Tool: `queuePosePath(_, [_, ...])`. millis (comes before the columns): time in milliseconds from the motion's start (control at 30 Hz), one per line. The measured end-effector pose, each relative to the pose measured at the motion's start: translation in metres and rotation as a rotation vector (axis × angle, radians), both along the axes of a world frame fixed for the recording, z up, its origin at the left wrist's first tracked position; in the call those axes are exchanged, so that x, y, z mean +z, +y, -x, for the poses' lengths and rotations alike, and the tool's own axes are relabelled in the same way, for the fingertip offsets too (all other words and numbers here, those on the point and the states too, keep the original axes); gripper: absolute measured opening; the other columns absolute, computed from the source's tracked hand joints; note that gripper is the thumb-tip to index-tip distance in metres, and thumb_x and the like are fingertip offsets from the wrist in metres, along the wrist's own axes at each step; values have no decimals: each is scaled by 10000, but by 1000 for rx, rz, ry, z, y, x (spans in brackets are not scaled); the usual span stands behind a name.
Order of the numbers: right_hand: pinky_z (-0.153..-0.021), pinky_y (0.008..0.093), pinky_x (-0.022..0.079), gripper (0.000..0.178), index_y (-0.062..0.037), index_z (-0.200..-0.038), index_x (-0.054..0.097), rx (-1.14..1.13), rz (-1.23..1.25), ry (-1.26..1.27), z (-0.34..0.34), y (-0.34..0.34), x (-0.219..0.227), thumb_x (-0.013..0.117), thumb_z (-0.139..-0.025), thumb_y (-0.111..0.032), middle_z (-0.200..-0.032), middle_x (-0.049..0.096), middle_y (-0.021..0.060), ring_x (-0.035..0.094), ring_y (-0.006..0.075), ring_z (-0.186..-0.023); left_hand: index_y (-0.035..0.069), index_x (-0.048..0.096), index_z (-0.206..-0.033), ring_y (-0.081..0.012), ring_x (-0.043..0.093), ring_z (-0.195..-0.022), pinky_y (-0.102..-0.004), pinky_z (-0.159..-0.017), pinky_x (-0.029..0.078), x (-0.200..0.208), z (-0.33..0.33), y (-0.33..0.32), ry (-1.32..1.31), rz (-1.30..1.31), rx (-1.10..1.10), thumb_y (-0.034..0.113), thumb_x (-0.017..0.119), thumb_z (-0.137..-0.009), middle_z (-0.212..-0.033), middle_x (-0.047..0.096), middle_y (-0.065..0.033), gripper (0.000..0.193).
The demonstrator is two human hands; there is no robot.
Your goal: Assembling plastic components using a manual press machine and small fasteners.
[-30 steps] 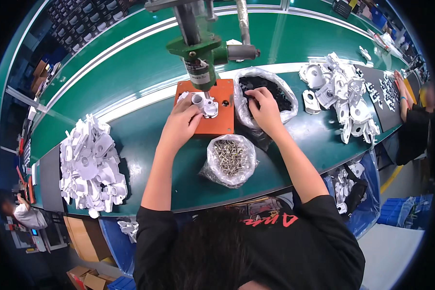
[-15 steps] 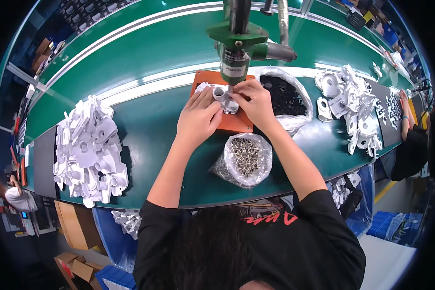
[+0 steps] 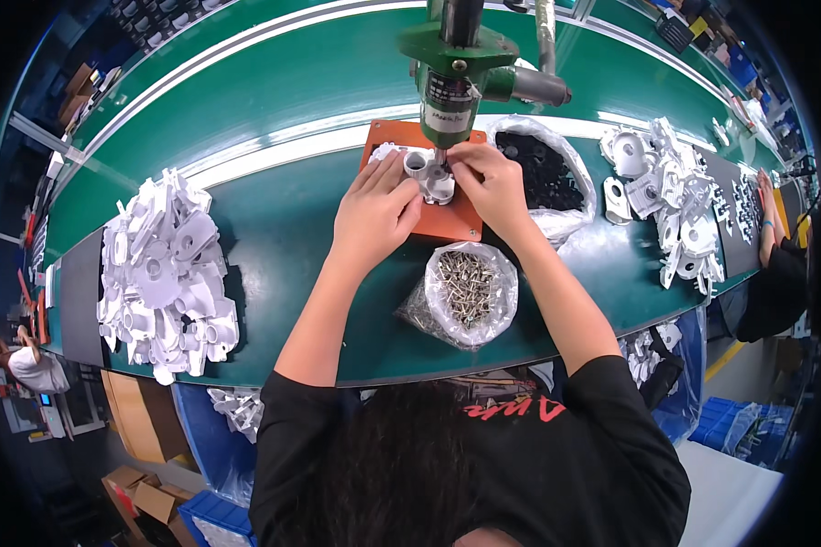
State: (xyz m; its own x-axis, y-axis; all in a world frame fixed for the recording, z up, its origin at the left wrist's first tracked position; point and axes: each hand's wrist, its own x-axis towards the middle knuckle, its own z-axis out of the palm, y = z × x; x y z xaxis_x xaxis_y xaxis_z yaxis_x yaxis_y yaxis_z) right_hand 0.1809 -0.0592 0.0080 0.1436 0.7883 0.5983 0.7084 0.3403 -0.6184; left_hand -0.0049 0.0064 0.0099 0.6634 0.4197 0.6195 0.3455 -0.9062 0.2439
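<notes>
A white plastic housing (image 3: 439,191) with round tubes rests on an orange fixture (image 3: 447,223) under a green press (image 3: 449,100). My left hand (image 3: 374,210) grips the housing's left side, fingers along its far edge and thumb at its near side. On the other side, my right hand (image 3: 491,187) is closed in a pinch beside the press's narrow tip. Whatever sits between those fingertips is too small and covered to make out. Close by my right forearm stands a clear bag of metal screws or pins (image 3: 470,290).
White plastic parts are heaped at the left (image 3: 169,283), with another pile of white parts (image 3: 670,196) at the right. Behind my right hand lies a bag of black pieces (image 3: 540,173). A co-worker's arm (image 3: 768,214) reaches in at far right.
My right fingers have shifted slightly around the press tip, leaving a little more of the housing in sight. The left hand keeps its hold. The whole view has shifted slightly.
</notes>
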Motion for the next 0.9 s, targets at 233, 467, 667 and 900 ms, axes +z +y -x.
queuePosePath(233, [-777, 348, 496, 115, -6, -826, 699, 4, -33, -93, 3, 5, -1, 680, -739, -79, -910, 685, 77, 600, 233, -866, 53, 574, -826, -328, 551, -1115, -416, -979, 416, 0, 0, 1, -18, 10, -7, 158, 598, -805, -1153, 598, -186, 110])
queuePosePath(467, [-795, 338, 476, 159, -17, -865, 698, 37, 7, 33, 0, 6, -5, 711, -733, -105, -905, 666, 72, 592, 240, -853, 51, 571, -833, -330, 549, -1119, -415, -979, 415, -1, 0, 2, -1, 4, -7, 159, 596, -806, -1159, 596, -184, 114])
queuePosePath(667, [-788, 325, 474, 192, -12, -893, 689, 49, 152, 316, 5, 4, -8, 719, -730, -109, -877, 643, 81, 593, 232, -851, 49, 569, -833, -331, 547, -1120, -416, -985, 410, -1, 0, 1, -3, 7, -6, 160, 593, -808, -1163, 595, -180, 117])
queuePosePath(900, [-769, 308, 482, 211, 0, -904, 683, 59, 76, 122, 5, 2, -1, 719, -722, -101, -933, 654, 82, 590, 226, -890, 49, 568, -831, -321, 544, -1122, -416, -986, 408, 0, 1, 1, -12, 18, -15, 161, 595, -810, -1168, 590, -178, 117])
